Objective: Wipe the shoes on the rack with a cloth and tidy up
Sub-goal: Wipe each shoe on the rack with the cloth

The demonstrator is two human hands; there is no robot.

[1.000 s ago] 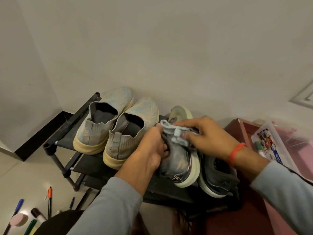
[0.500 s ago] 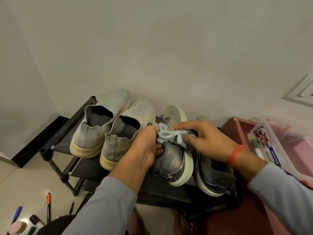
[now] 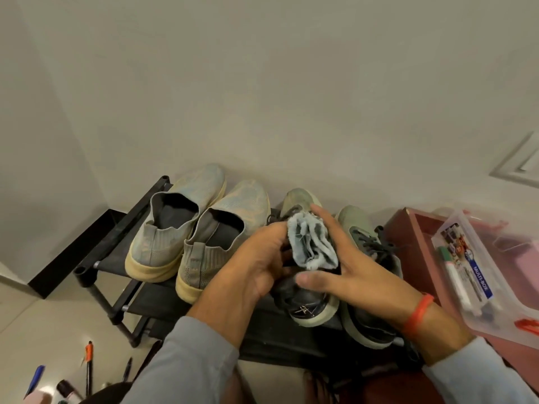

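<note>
On the top shelf of the black shoe rack point(image 3: 112, 259) stand two pale knit slip-on shoes point(image 3: 166, 228) at the left and two dark lace-up sneakers at the right. My left hand point(image 3: 256, 266) curls its fingers round the collar of the left sneaker point(image 3: 309, 309), which is tilted up. A folded light-blue cloth point(image 3: 313, 246) lies across the straight fingers of my right hand point(image 3: 358, 272), just above that sneaker, with the thumb stretched out below it. The right sneaker point(image 3: 361, 243) stays flat on the shelf, partly hidden by my right wrist.
A clear plastic box point(image 3: 478, 287) holding markers sits on a maroon surface point(image 3: 408, 228) right of the rack. Pens and markers point(image 3: 89, 363) lie on the tiled floor at the lower left. A wall stands close behind the rack.
My right hand has turned palm up and straightened its fingers. The cloth, pressed on the sneaker's top before, now lies on those fingers. My left hand keeps its hold.
</note>
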